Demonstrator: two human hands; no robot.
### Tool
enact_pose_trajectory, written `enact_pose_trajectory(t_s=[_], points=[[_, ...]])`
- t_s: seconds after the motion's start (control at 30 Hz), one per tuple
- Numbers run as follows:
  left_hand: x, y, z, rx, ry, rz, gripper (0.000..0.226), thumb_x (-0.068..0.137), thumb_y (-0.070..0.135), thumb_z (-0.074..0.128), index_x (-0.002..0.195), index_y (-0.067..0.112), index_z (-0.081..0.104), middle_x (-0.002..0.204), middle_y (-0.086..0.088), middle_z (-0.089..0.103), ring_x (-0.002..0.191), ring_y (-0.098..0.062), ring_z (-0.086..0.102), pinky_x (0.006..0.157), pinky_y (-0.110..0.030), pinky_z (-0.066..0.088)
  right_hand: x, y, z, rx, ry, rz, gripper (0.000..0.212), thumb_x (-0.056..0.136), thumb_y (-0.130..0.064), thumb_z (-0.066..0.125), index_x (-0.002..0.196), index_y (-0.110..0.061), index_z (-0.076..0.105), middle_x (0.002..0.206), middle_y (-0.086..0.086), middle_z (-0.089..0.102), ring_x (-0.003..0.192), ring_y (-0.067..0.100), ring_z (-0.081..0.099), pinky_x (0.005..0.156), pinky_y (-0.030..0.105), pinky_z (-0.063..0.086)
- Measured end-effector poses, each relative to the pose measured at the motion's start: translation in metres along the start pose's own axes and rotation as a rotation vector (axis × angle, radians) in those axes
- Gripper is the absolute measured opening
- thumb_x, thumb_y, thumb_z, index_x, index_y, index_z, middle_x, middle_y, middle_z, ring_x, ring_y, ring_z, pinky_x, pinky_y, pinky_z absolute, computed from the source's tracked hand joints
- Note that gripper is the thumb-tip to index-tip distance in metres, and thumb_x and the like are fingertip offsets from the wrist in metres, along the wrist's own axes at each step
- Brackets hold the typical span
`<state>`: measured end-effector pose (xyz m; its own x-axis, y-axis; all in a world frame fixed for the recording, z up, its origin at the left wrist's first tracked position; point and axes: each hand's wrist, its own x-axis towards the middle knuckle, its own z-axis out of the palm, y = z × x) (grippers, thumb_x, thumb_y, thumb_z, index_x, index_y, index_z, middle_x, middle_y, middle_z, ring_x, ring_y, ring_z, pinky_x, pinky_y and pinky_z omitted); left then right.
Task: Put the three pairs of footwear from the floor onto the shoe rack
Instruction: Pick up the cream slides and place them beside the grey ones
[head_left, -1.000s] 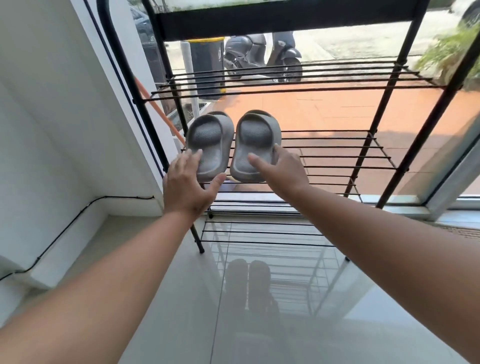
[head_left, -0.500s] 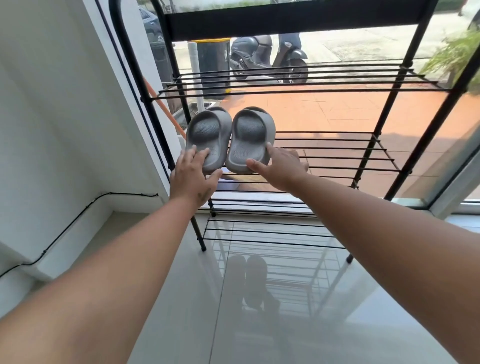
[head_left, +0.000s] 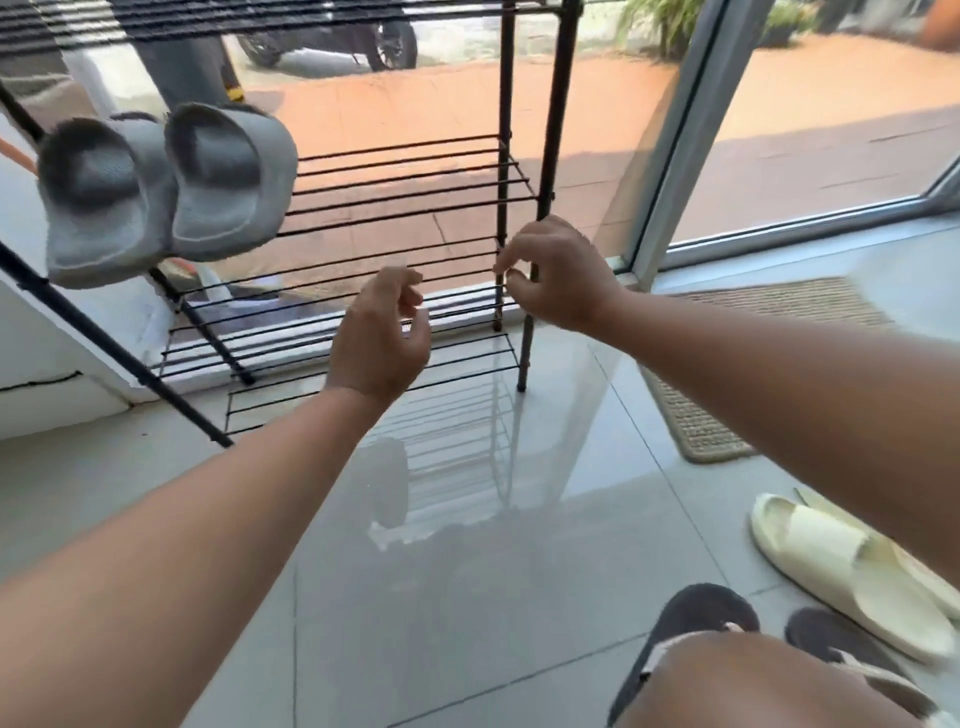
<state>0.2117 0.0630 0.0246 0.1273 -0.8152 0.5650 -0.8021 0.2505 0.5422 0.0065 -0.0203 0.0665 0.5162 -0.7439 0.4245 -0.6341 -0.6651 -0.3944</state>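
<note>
sitting on a middle shelf of the shoe rack (head_left: 405, 171) are the grey slides (head_left: 161, 187); my left hand (head_left: 376, 332) and right hand (head_left: 561, 273) hang loosely curled, empty; cream slides (head_left: 841, 566) and dark sandals (head_left: 696, 629) lie on the floor (head_left: 467, 597).

Home entryway: shoe rack (head_left: 405, 176), doormat (head_left: 727, 364), glass door (head_left: 779, 130).

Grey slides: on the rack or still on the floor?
On the rack. The grey slides rest side by side on a shoe rack wire shelf; neither hand touches them.
</note>
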Motion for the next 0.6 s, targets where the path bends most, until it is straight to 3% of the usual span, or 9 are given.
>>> enact_pose_trajectory(t_s=[0.2,0.43,0.5,0.6], points=[[-0.01,0.053,0.107,-0.058,-0.541,-0.371,0.041,0.083,0.022,0.063,0.123,0.016,0.055,0.102,0.002,0.064,0.09,-0.02,0.062,0.079,-0.029,0.048,-0.082,0.099,-0.042,-0.124,-0.077,0.322,0.019,0.081,-0.018,0.063,0.095,-0.016,0.076,0.102,0.008,0.072,0.104,0.03,0.059,0.093,0.037,0.046],[-0.06,0.122,0.218,-0.247,-0.826,-0.577,0.052,0.086,0.031,0.066,0.132,0.012,0.05,0.109,0.0,0.066,0.105,-0.021,0.062,0.084,-0.028,0.047,-0.195,0.206,-0.078,-0.272,-0.159,0.69,0.022,0.083,-0.027,0.063,0.101,-0.019,0.073,0.109,0.007,0.07,0.109,0.03,0.059,0.095,0.04,0.048],[-0.085,0.142,0.249,-0.274,-0.903,-0.595,0.051,0.087,0.031,0.066,0.131,0.012,0.05,0.104,0.002,0.065,0.105,-0.022,0.063,0.089,-0.032,0.051,-0.231,0.239,-0.087,-0.289,-0.171,0.828,0.023,0.082,-0.027,0.064,0.1,-0.019,0.074,0.11,0.009,0.071,0.109,0.031,0.061,0.093,0.041,0.049],[-0.109,0.165,0.283,-0.284,-0.992,-0.607,0.05,0.089,0.033,0.062,0.133,0.011,0.05,0.114,-0.005,0.067,0.11,-0.025,0.063,0.097,-0.04,0.051,-0.277,0.271,-0.095,-0.303,-0.178,0.98,0.023,0.08,-0.025,0.064,0.098,-0.019,0.076,0.109,0.01,0.072,0.106,0.033,0.062,0.088,0.039,0.051]])
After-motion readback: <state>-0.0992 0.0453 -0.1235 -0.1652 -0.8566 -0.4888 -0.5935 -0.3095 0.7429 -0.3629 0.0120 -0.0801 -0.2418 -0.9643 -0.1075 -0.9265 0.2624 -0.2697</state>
